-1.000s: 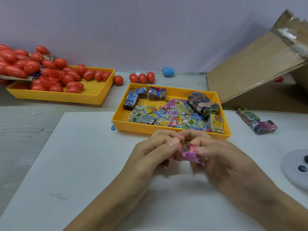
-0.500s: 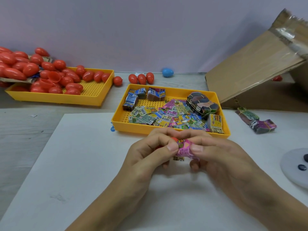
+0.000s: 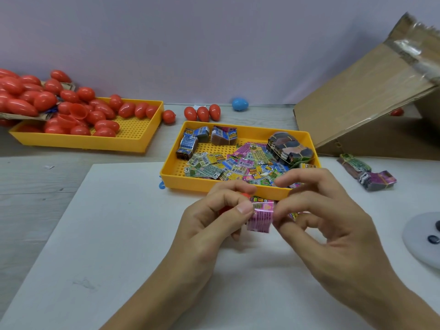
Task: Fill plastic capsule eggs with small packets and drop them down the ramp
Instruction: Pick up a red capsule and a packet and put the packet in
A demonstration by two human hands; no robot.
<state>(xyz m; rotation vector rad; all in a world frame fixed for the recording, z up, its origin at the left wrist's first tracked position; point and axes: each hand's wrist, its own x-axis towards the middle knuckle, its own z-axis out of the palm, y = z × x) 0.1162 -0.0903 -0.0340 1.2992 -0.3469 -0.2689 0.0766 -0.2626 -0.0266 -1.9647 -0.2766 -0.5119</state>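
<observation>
1. Our left hand (image 3: 214,217) curls round a red capsule egg half (image 3: 246,196). Only slivers of red show past the knuckles, so we cannot tell which way its mouth faces.
2. Its thumb clamps a pink packet (image 3: 260,216) against the egg. The packet stands between both hands, its long axis up and down, lower edge hanging free.
3. Our right hand (image 3: 333,225) pinches the packet's right edge with forefinger and thumb; the other fingers are loosely bent. A scrap of yellow print shows behind those fingers, possibly a second packet, too hidden to say.
4. Key relation, as we judge it: the packet sits just right of the egg, touching it, so the push goes leftward from the right hand. Both hands are on it; the right does the feeding.
5. The packet tray (image 3: 166,173) lies just beyond our fingertips, the red egg tray (image 3: 152,129) far beyond the left hand, and the cardboard ramp (image 3: 357,110) beyond the right hand, up and away.
6. Writing: barcodes and fine print on the packets, and a "9" on some tray packets. No brand is legible.
</observation>
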